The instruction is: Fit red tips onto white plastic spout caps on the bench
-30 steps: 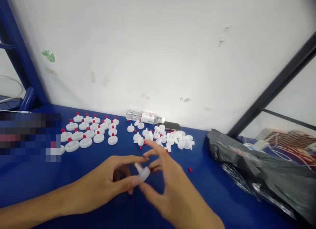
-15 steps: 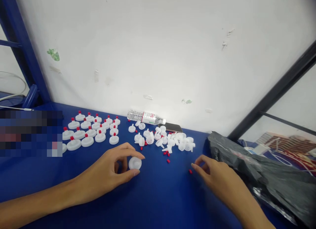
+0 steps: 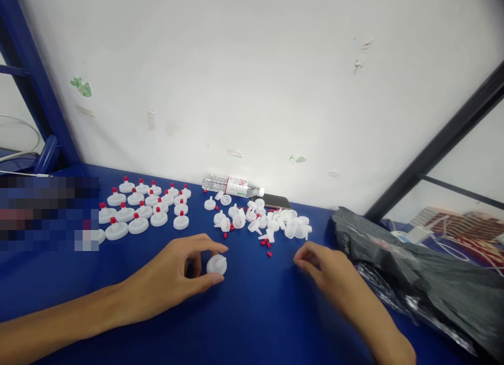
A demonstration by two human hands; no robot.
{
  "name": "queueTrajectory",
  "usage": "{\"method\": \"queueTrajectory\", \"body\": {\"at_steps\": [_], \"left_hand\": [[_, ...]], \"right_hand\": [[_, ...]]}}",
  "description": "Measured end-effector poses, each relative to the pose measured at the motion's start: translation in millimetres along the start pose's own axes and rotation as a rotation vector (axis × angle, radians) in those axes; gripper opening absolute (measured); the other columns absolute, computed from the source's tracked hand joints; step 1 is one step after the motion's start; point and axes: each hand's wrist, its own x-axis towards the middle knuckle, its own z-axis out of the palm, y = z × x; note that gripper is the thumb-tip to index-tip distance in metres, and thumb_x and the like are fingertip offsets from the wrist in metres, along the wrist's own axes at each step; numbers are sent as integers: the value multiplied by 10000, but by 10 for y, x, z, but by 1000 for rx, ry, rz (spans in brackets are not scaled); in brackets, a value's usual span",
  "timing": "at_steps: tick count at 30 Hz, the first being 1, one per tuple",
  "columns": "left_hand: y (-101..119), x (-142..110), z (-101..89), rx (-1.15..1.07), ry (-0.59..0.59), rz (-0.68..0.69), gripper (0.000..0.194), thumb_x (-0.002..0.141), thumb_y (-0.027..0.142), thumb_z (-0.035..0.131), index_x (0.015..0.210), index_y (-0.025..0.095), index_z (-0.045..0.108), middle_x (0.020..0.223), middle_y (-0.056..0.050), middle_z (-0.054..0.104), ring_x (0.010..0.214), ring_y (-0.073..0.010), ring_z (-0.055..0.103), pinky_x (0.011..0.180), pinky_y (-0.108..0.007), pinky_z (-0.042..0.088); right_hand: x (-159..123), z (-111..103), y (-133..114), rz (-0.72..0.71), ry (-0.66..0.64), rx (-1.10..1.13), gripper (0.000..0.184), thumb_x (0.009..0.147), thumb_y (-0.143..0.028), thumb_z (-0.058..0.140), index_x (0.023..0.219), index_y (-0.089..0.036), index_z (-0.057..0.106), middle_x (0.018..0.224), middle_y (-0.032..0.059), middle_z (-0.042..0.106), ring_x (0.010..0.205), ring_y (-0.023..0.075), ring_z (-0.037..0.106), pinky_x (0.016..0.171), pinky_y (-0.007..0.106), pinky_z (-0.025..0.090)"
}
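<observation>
My left hand (image 3: 192, 265) holds a white plastic nozzle cap (image 3: 216, 265) by its rim between thumb and index finger, spout up and without a red tip. To its right, my right hand (image 3: 323, 265) is closed in a pinch just above the table. A small red cap that lay at those fingertips is hidden now, apparently inside the pinch. Beyond the hands lies a loose pile of white nozzle caps (image 3: 271, 223), with several small red caps (image 3: 269, 254) scattered along its near side. Rows of white nozzle caps with red tips (image 3: 138, 224) stand upright at the left.
A clear plastic bottle (image 3: 236, 186) lies along the wall, next to a dark phone (image 3: 275, 201). A crumpled dark plastic bag (image 3: 417, 281) covers the right side of the blue table (image 3: 255, 317). Blue posts (image 3: 51, 92) rise at the left.
My right hand has moved a little left and up, and the red cap beside its fingertips is no longer visible on the table. My left hand stays nearly still with the nozzle cap.
</observation>
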Motion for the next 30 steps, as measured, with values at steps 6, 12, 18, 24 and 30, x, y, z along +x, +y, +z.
{"method": "queueTrajectory", "body": {"at_steps": [6, 12, 18, 24, 30], "left_hand": [[57, -21, -18, -4, -55, -36, 412, 858, 601, 687, 1130, 297, 744, 945, -6, 717, 703, -145, 609, 589, -249, 440], [86, -22, -28, -56, -166, -32, 348, 847, 551, 712, 1004, 245, 765, 673, 34, 628, 580, -115, 517, 538, -232, 370], [67, -42, -32, -138, -184, 35, 295, 841, 493, 744, 918, 209, 754, 659, 48, 579, 575, -98, 490, 536, -216, 366], [42, -61, -39, -189, -159, 47, 395, 836, 530, 751, 1099, 238, 784, 688, 20, 653, 590, -123, 561, 554, -229, 407], [55, -63, -37, -222, -148, 58, 399, 833, 481, 774, 1157, 246, 770, 682, 37, 678, 558, -108, 589, 538, -211, 419]], "right_hand": [[-133, 127, -702, -192, 69, 439, 211, 962, -321, 623, 1113, -271, 761, 1052, 22, 791, 964, 214, 742, 874, 320, 570], [-218, 398, -1168, -308, 55, 649, 121, 934, -235, 704, 950, -282, 814, 912, -28, 799, 862, 168, 748, 792, 232, 573], [-221, 494, -1203, -277, 6, 707, 114, 919, -187, 713, 915, -265, 796, 877, -36, 805, 832, 156, 764, 776, 203, 577], [-237, 459, -1204, -229, -8, 765, 56, 920, -272, 730, 911, -248, 780, 901, -9, 810, 861, 179, 767, 764, 226, 568], [-213, 479, -1209, -201, 27, 676, 71, 905, -228, 732, 899, -269, 790, 889, -41, 795, 841, 148, 730, 700, 215, 499]]}}
